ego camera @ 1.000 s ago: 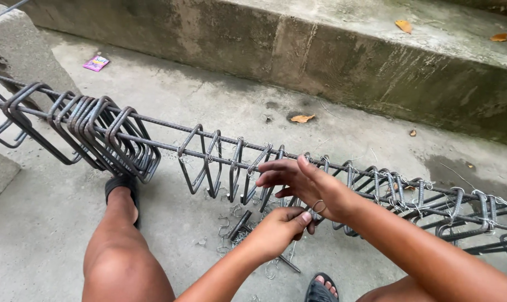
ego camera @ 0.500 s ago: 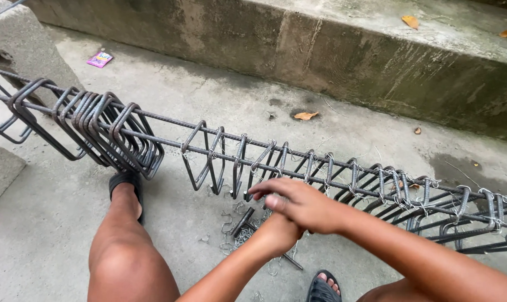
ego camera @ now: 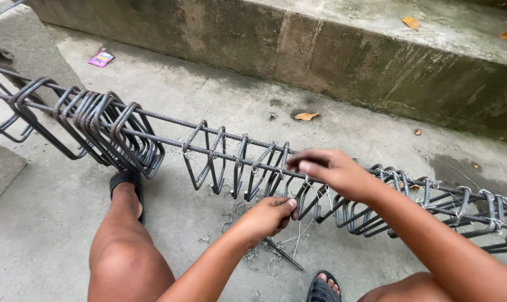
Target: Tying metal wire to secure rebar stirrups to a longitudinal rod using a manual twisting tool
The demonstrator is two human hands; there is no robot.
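A long rebar cage (ego camera: 152,128) of dark steel bars threaded through several square stirrups runs from upper left to lower right above the concrete floor. My right hand (ego camera: 329,170) rests on the top bar near the middle, fingers curled around a stirrup (ego camera: 281,159) and thin tie wire. My left hand (ego camera: 267,215) sits just below and in front of it, fist closed on a slim metal tool or wire whose tip (ego camera: 284,254) points down at the floor. Loose stirrups (ego camera: 105,131) are bunched together at the left.
My left leg (ego camera: 122,235) with a black sandal (ego camera: 127,182) stands under the cage; my right sandal (ego camera: 323,288) shows at the bottom. Scraps of tie wire (ego camera: 253,254) litter the floor. A concrete step (ego camera: 320,50) runs behind, a concrete block (ego camera: 18,45) stands left.
Both hands have shifted left along the cage. My right hand moved from an open reach to a closed grip on the top bar; my left hand rose closer under it.
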